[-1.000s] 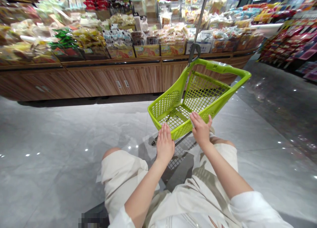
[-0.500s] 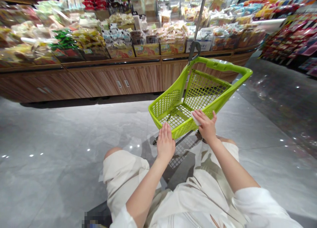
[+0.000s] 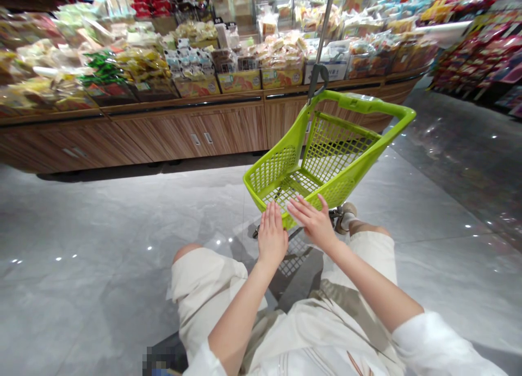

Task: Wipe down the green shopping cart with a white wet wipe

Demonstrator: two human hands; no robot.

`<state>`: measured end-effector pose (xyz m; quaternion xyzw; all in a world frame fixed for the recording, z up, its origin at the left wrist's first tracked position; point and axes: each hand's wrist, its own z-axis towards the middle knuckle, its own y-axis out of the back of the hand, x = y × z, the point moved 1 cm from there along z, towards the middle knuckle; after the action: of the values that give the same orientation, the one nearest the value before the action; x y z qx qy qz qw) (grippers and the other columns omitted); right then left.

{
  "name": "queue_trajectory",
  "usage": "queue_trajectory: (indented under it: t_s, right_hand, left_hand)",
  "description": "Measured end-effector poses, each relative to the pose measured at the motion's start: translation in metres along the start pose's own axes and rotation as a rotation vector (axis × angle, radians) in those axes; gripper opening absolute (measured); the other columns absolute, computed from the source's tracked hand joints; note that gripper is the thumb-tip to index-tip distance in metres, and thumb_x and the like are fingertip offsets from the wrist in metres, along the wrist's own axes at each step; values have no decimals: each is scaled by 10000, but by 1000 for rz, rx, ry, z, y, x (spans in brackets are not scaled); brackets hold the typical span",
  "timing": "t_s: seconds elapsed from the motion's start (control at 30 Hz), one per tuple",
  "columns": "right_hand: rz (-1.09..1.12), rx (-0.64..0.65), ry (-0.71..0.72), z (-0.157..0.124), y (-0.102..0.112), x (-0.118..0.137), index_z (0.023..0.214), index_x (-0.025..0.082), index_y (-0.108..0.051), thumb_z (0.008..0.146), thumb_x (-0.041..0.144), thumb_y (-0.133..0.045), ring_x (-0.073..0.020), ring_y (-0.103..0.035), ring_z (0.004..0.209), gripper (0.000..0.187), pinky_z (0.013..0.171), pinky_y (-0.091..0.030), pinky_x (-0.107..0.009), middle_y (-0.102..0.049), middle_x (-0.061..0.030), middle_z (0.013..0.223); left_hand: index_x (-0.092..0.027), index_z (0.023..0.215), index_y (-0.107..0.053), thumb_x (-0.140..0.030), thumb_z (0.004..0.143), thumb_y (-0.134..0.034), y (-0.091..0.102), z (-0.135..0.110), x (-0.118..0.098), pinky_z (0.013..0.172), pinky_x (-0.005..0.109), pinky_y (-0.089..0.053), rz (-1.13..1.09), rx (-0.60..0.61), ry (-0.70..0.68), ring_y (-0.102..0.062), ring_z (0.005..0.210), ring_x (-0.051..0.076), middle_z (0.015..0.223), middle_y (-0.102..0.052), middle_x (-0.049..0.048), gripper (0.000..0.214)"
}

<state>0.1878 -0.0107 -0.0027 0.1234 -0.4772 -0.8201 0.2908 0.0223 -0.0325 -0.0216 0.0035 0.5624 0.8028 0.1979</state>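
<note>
A lime-green plastic mesh shopping basket stands on a small wheeled cart in front of me, with its handle rim curving away to the far right. My left hand lies flat against the basket's near rim, not gripping it. Just to its right, my right hand is open, fingers spread, over the near rim. Neither hand holds anything I can see. The basket's mesh floor shows nothing inside.
A thin metal pole rises from the basket's far corner. Ahead, a wood-fronted counter carries many bagged baked goods and snacks. Colourful packaged goods line shelves at the right. Polished grey floor surrounds the cart. My shoe shows beside it.
My right hand has moved left along the near rim and spread its fingers. The small white item at its fingers no longer shows. My left hand and the basket stay put.
</note>
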Motion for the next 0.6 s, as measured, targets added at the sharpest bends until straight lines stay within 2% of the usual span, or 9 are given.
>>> queue_trajectory:
  t_s: [0.13,0.2,0.27,0.33,0.47,0.53,0.6]
  right_hand:
    - [-123,-97,-215,-1,14,-67,1463,318,-438,752,13,-453,-235,-430,1412,774,1191,-57,-581,-546,-22,1464]
    - [-156,-146,-294,0,16,-80,1455,320,-451,743,20,-452,-252,-438,1405,772,1180,-77,-605,-560,-25,1452]
    - [-143,-163,-319,1,13,-70,1464,308,-441,735,17,-446,-255,-453,1394,785,1181,-74,-607,-562,-40,1449]
    - [-85,-144,-294,2,5,-41,1484,291,-413,736,12,-442,-242,-461,1389,799,1195,-56,-582,-542,-53,1467]
    - [37,-68,-99,0,-11,25,1486,276,-405,791,17,-420,-192,-456,1393,742,1225,-15,-500,-513,-55,1488]
    - [50,-49,-20,-1,-13,36,1473,279,-422,807,13,-416,-178,-455,1393,717,1228,3,-482,-523,-46,1479]
    - [28,-34,15,-1,-10,25,1465,291,-431,798,-5,-417,-178,-444,1402,730,1225,21,-495,-528,-34,1476]
  left_hand:
    - [-24,1537,-158,-149,823,-558,2,0,-1,1234,474,-252,-27,-11,-8,-169,1529,282,1612,-267,231,828]
    - [-31,1544,-132,-148,819,-558,1,0,-2,1229,487,-259,-39,-19,-4,-174,1527,291,1612,-266,232,849]
    - [-34,1548,-111,-150,818,-559,-1,1,-3,1223,493,-267,-46,-26,3,-173,1526,297,1614,-257,235,864]
    - [-35,1550,-100,-150,815,-559,-2,1,-4,1221,494,-272,-47,-32,10,-166,1527,297,1617,-245,237,874]
    - [-40,1548,-132,-120,808,-531,-3,1,-3,1221,490,-273,-25,-21,21,-174,1526,291,1609,-275,229,845]
    - [-35,1542,-163,-104,808,-515,-2,0,-2,1223,482,-270,-7,-9,19,-185,1524,286,1601,-296,227,817]
    - [-30,1540,-167,-110,811,-520,0,0,-1,1224,475,-270,-1,-4,9,-183,1526,279,1601,-295,228,815]
